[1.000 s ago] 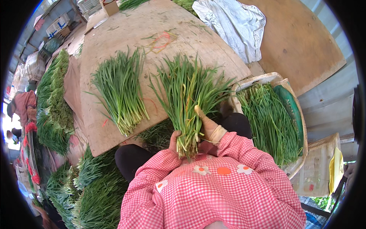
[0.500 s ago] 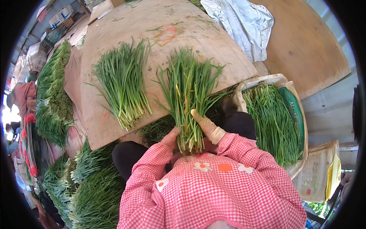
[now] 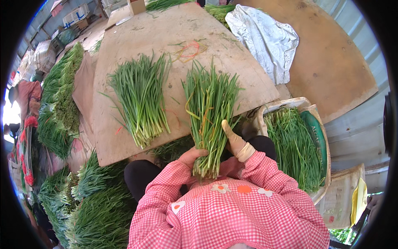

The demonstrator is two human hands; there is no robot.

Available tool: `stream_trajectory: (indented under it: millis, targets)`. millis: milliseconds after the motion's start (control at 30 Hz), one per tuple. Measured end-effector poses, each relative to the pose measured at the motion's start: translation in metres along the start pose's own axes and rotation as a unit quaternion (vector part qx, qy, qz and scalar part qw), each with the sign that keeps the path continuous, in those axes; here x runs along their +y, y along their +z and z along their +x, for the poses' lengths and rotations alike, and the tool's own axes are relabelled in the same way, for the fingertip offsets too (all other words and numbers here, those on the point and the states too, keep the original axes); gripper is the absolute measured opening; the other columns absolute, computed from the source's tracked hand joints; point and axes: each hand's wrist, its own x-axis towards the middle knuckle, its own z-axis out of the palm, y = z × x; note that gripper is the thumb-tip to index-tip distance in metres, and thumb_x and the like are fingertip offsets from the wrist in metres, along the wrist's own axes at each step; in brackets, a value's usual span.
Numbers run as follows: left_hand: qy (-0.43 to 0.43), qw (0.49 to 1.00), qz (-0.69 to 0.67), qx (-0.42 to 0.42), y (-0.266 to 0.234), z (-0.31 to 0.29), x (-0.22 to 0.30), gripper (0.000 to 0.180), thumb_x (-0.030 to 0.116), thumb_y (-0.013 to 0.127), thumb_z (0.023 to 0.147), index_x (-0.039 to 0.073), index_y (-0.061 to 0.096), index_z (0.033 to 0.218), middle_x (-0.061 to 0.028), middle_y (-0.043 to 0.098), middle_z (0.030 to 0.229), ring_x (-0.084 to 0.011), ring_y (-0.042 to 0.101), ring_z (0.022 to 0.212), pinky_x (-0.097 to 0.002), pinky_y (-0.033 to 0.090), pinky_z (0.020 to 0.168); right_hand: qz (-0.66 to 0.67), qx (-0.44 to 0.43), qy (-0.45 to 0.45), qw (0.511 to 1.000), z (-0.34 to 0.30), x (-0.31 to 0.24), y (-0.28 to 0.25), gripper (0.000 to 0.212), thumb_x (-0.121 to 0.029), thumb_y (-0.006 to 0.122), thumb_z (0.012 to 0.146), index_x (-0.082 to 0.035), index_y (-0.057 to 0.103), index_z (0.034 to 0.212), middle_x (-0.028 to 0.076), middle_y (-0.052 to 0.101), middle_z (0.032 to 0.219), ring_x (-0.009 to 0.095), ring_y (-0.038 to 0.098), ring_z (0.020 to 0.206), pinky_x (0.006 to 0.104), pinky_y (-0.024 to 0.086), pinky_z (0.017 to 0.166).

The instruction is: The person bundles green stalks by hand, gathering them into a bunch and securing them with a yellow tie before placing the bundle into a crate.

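Observation:
I hold an upright bunch of garlic chives (image 3: 210,108) in front of my chest, with some yellowed leaves among the green. Its pale stem ends point down toward my checked sleeves. My left hand (image 3: 193,156) wraps the lower stems from the left. On the other side, my right hand (image 3: 236,144), in a pale glove, cups the stems with its thumb raised along them; its other fingers are hidden behind. A second bunch of chives (image 3: 141,97) lies on the wooden board (image 3: 116,41) to the left, stems toward me.
A white crate (image 3: 262,120) full of chives stands at my right. Heaps of chives (image 3: 101,213) lie at lower left, with another long pile (image 3: 62,97) farther back. Red and yellow ties (image 3: 190,50) and a silvery cloth (image 3: 265,41) lie on the board.
The held bunch has come slightly lower and to the right in view. My left hand reaches farther across the stems, and my right thumb has shifted to the bunch's right edge.

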Motion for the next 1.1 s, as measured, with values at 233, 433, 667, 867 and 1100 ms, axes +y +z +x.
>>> stream_trajectory:
  millis: [233, 433, 667, 867, 1100]
  targets:
    - [-0.060, 0.976, 0.191, -0.091, 0.006, 0.006, 0.024, 0.071, 0.015, 0.070, 0.065, 0.005, 0.041, 0.129, -0.0081, 0.053, 0.119, -0.0195, 0.051, 0.107, -0.0332, 0.042, 0.092, 0.048, 0.030, -0.072, 0.996, 0.028, -0.073, -0.011, 0.070, -0.063, 0.050, 0.079, -0.005, 0.052, 0.118, 0.010, 0.061, 0.105, 0.021, 0.060, 0.087, 0.0342, 0.050, 0.077]
    - [-0.102, 0.951, 0.272, -0.105, -0.007, 0.021, 0.016, 0.081, 0.020, 0.075, 0.062, 0.003, 0.037, 0.132, -0.0084, 0.050, 0.123, -0.0182, 0.046, 0.112, -0.0337, 0.035, 0.098, 0.092, 0.025, -0.115, 0.989, 0.032, -0.080, -0.016, 0.055, -0.043, 0.064, 0.079, -0.003, 0.055, 0.115, 0.006, 0.063, 0.087, 0.016, 0.060, 0.072, 0.0293, 0.052, 0.066]
    - [0.146, 0.890, 0.430, 0.029, 0.031, 0.034, 0.056, 0.091, 0.026, 0.072, 0.066, 0.000, 0.022, 0.138, -0.0133, 0.042, 0.130, -0.0205, 0.041, 0.118, -0.0331, 0.031, 0.102, 0.130, 0.090, -0.110, 0.981, 0.036, -0.072, -0.030, 0.045, -0.036, 0.064, 0.080, -0.004, 0.057, 0.111, 0.005, 0.062, 0.083, 0.017, 0.060, 0.070, 0.0294, 0.052, 0.066]
    - [0.253, 0.866, 0.349, 0.254, 0.059, 0.075, 0.046, 0.037, 0.004, 0.063, 0.078, -0.003, 0.051, 0.112, -0.0070, 0.061, 0.100, -0.0121, 0.056, 0.092, -0.0241, 0.044, 0.083, 0.122, 0.113, -0.138, 0.976, 0.048, -0.064, -0.027, 0.040, -0.032, 0.062, 0.083, -0.004, 0.056, 0.112, 0.005, 0.061, 0.081, 0.017, 0.060, 0.068, 0.0293, 0.052, 0.063]
    - [0.476, 0.809, 0.211, 0.273, 0.045, 0.083, 0.036, 0.015, 0.009, 0.052, 0.090, 0.003, 0.054, 0.103, -0.0027, 0.060, 0.091, -0.0107, 0.055, 0.082, -0.0234, 0.045, 0.076, 0.121, 0.100, -0.130, 0.979, 0.047, -0.067, -0.033, 0.024, -0.028, 0.058, 0.086, -0.007, 0.057, 0.096, 0.003, 0.059, 0.075, 0.014, 0.058, 0.060, 0.0262, 0.050, 0.054]
